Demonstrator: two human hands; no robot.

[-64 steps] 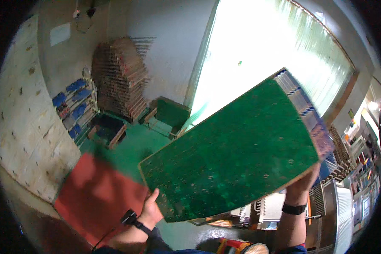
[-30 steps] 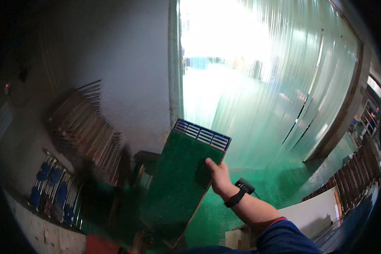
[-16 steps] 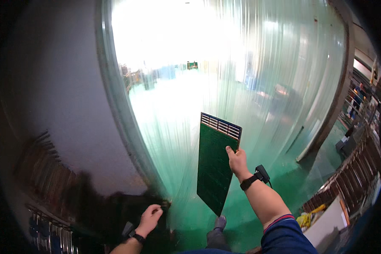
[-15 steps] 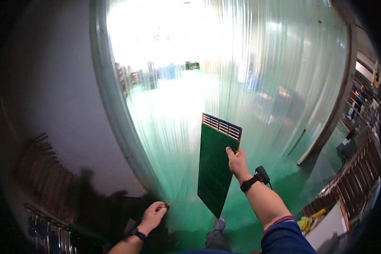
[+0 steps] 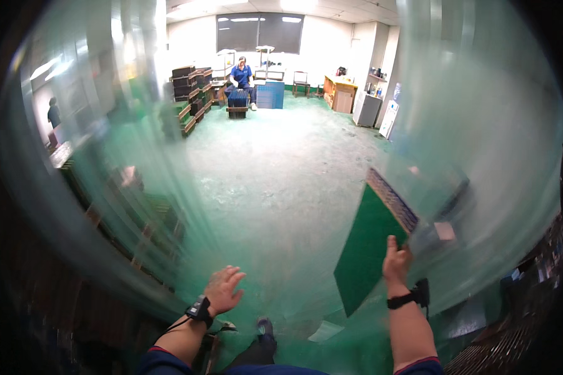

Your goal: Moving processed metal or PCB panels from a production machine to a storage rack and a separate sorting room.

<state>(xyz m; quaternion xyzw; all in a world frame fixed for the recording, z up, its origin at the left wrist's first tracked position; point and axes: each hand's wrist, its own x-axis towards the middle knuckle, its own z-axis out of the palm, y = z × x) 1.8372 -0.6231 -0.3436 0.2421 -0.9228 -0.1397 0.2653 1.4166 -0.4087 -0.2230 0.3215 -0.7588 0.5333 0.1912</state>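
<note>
Fingers spread, the left hand [image 5: 224, 289] hangs open over the green floor [image 5: 281, 169], touching nothing. Well to its right, the right hand [image 5: 396, 262] is clamped on a tilted green circuit board [image 5: 368, 247], held in the air.

A large, flat, rectangular green circuit board [image 5: 370, 247] is standing nearly on edge in the air, tilting to the right at its top. A strip of pale, striped contacts is running along its upper short edge, and its lower corner is pointing down toward the green floor. Its right long edge is resting against the raised palm gripping it there.
</note>
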